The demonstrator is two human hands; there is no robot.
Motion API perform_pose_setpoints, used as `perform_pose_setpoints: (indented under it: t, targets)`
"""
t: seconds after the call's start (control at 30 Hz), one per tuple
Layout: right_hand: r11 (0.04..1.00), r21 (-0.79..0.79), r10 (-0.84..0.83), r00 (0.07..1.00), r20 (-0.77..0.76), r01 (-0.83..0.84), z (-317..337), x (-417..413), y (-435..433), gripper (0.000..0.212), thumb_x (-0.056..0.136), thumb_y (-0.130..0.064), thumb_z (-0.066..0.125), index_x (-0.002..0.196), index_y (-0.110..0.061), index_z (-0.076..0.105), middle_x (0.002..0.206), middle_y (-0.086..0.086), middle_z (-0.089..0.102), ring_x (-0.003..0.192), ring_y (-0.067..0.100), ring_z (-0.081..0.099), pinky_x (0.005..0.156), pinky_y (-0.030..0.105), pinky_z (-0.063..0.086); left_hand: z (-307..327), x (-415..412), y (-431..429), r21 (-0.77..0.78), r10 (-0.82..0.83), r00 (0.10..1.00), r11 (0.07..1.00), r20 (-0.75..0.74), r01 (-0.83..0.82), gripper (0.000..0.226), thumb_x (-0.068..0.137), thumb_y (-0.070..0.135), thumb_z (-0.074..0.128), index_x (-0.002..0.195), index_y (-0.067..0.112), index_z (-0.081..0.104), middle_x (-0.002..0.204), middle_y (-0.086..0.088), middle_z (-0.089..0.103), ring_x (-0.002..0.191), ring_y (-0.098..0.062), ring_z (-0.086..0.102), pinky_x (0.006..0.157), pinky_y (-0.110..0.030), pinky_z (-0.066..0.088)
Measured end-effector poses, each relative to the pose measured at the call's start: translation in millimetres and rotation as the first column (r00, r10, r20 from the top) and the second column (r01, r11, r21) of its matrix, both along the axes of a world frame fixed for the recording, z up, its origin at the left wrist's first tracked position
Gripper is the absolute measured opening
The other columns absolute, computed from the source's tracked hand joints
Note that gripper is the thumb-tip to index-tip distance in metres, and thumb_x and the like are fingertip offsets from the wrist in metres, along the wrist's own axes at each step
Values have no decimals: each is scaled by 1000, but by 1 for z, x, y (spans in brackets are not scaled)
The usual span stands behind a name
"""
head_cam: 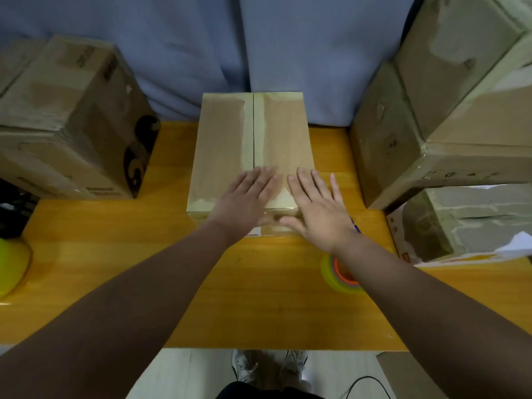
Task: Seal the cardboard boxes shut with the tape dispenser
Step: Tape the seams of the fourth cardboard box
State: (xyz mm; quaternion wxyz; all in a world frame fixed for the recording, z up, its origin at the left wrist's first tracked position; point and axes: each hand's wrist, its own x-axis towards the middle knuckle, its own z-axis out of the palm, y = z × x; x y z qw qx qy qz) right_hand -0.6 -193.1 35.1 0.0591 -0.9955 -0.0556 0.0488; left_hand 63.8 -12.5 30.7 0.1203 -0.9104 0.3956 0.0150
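Hands (244, 203) (318, 214), two, flat on one box (227, 145)

Brown cardboard box (276, 133), flaps closed; tape dispenser (329, 270) nearby, rightward.

Orange-yellow wooden tabletop with visible grain (259, 298), filling the middle of the view; its near edge runs straight across the lower part. Blue-grey fabric backdrop (201, 38), hanging in soft vertical folds behind the table's far edge. Rounded yellow-green glossy object (11, 269), resting on the table at its left edge and cut off by the frame. Dark, indistinct black item (14, 208), just beyond the table's left side. Pale floor (172, 372), seen below the near edge. Pair of grey lace-up shoes (244, 370), standing on the floor. Thin black cable (365, 380), curving over the floor right of the shoes.
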Motion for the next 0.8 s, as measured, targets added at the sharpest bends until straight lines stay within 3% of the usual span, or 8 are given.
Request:
perform_pose_setpoints:
  t: [0.1, 0.2, 0.3, 0.4, 0.47, 0.53, 0.6, 0.8]
  targets:
    - [967, 249, 59, 998, -13, -53, 4, -6, -32, 66, 93, -58, 33, 151, -30, 18, 160, -5, 5, 148, 16, 2, 117, 31, -6, 8, -3, -9, -74, 10, 999, 997, -51, -14, 94, 84, 72, 12, 151, 8, -9, 159, -11, -11, 147, -27, -8, 117, -36, -8]
    - [963, 226, 133, 988, 84, -149, -3, -3, -51, 58, 91, -34, 57, 144, -19, 41, 154, 8, 27, 141, 31, 30, 115, 40, 21, 9, -1, -29, -114, -73, 993, 992, -91, 63, 92, 82, 70, 1, 152, 10, 1, 160, -8, -1, 148, -21, -3, 117, -33, -5]
    - [969, 185, 136, 977, 163, -165, -19, -3, -46, 59, 77, -21, 77, 131, -10, 58, 140, 19, 48, 116, 40, 58, 86, 49, 52, 2, 2, -37, -80, -57, 996, 995, -69, 51, 85, 86, 63, 12, 152, 10, 1, 161, -7, 1, 148, -20, 1, 118, -33, -2]
    - [946, 299, 63, 977, 205, -123, -29, -9, -40, 63, 86, -20, 69, 143, -19, 43, 157, 2, 25, 112, 33, 60, 75, 39, 57, 1, -1, -41, -34, -37, 999, 999, -20, 36, 89, 86, 66, 16, 152, 7, 10, 159, -12, 11, 147, -26, 13, 118, -38, 9]
    - [836, 548, -19, 998, 62, -18, -30, -15, -42, 62, 97, -17, 54, 151, -27, 25, 158, -15, 8, 121, 24, 51, 87, 30, 53, 3, -6, -50, -38, -6, 1000, 999, -8, 6, 92, 85, 73, 16, 148, 7, 29, 152, -16, 32, 137, -33, 34, 109, -46, 31]
    - [485, 852, -144, 979, -143, 196, -22, -15, -43, 58, 101, -7, 40, 152, -25, 18, 152, -11, 24, 126, 19, 48, 87, 17, 50, 5, -6, -65, -60, 32, 999, 998, -12, -32, 91, 85, 75, 18, 143, 10, 40, 141, -16, 46, 121, -34, 48, 94, -46, 41]
    - [134, 910, -299, 891, -340, 393, -15, -9, -43, 51, 103, -9, 33, 152, -19, 20, 144, 4, 42, 121, 21, 51, 83, 17, 51, 4, -5, -77, -77, 42, 999, 996, 12, -41, 87, 86, 74, 19, 145, 12, 36, 143, -15, 44, 122, -34, 47, 96, -47, 39]
    - [231, 839, -360, 845, -397, 492, -8, 13, -7, 49, 104, -39, 27, 150, -21, 27, 152, 0, 35, 139, 17, 34, 106, 21, 30, -1, -5, -84, -47, 18, 1000, 999, 9, -17, 80, 97, 56, 24, 150, 5, -7, 160, -12, -5, 148, -24, -3, 118, -37, -3]
